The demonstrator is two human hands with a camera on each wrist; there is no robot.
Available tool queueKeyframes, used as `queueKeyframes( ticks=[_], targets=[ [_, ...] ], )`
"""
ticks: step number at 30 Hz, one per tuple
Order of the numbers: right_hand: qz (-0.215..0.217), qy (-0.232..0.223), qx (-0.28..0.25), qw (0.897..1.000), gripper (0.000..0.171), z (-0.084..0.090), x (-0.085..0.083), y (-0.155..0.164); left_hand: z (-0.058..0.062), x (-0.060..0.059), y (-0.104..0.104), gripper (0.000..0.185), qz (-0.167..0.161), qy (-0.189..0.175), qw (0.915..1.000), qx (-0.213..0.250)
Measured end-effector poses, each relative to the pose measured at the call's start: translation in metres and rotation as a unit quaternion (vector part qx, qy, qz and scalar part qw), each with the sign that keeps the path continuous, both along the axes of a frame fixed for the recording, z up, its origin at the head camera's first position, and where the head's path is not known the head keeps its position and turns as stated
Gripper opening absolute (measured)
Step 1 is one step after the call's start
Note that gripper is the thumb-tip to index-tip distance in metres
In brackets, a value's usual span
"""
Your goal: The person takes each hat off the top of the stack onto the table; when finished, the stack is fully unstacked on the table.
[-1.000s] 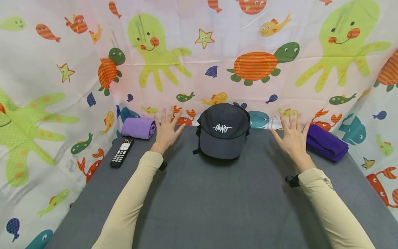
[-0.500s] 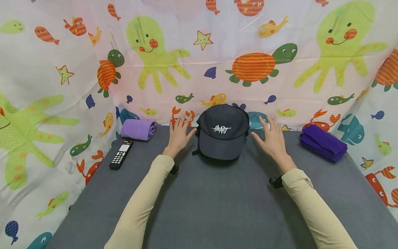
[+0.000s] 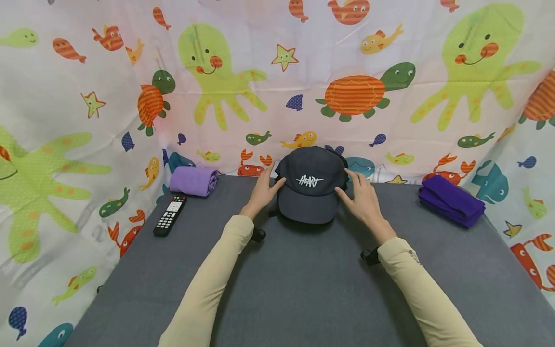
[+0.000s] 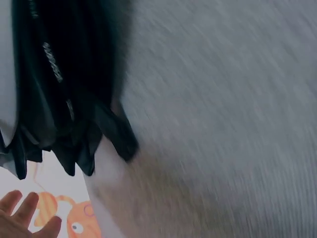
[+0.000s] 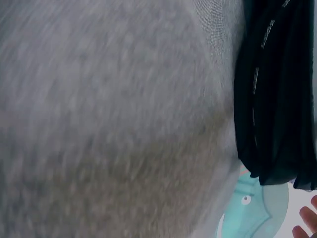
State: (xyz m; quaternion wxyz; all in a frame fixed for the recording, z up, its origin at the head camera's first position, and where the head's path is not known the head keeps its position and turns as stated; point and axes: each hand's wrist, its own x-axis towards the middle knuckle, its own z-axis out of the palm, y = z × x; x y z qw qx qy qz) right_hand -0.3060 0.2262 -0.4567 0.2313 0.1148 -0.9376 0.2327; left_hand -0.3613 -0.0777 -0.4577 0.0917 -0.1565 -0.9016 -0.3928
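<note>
A dark baseball cap (image 3: 309, 205) with white "HEART" lettering sits at the back middle of the grey table, brim toward me. At its left side is my left hand (image 3: 260, 193), fingers extended and thumb tip at the cap's edge. On the other side my right hand (image 3: 363, 201) has its thumb and index finger at the cap's right edge. Whether either hand touches the cap is hard to tell. In the left wrist view, the cap (image 4: 64, 74) shows its underside and a loose strap, with fingertips of the left hand (image 4: 25, 220) below. The right wrist view shows the cap (image 5: 275, 99) likewise.
A rolled lilac cloth (image 3: 192, 181) and a black remote control (image 3: 170, 215) lie at the left of the table (image 3: 303, 289). A folded dark purple cloth (image 3: 452, 200) lies at the right. A sea-animal-print curtain (image 3: 277, 111) encloses the back and sides.
Both hands have moved inward from beside the two cloths to the sides of the cap, and their spread fingers have drawn closer together. The cap, cloths and remote control stay in place.
</note>
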Motion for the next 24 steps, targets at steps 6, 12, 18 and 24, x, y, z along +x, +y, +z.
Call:
queueKeyframes(
  ticks=[6, 12, 18, 24],
  targets=[
    [0.008, -0.009, -0.047, 0.999, 0.071, -0.002, 0.000, -0.010, -0.001, -0.001, 0.006, 0.075, -0.028, -0.029, 0.9938, 0.104],
    [0.029, -0.039, -0.137, 0.989, 0.076, -0.002, 0.000, -0.016, -0.001, -0.005, 0.009, 0.076, -0.022, -0.058, 0.9855, 0.158],
    [0.022, -0.036, -0.210, 0.977, 0.075, 0.001, 0.003, -0.025, 0.000, -0.008, 0.009, 0.076, -0.030, -0.107, 0.9694, 0.219],
    [-0.013, -0.068, -0.254, 0.965, 0.073, 0.003, 0.007, -0.030, 0.005, -0.007, 0.008, 0.075, -0.038, -0.148, 0.9600, 0.235]
  ],
)
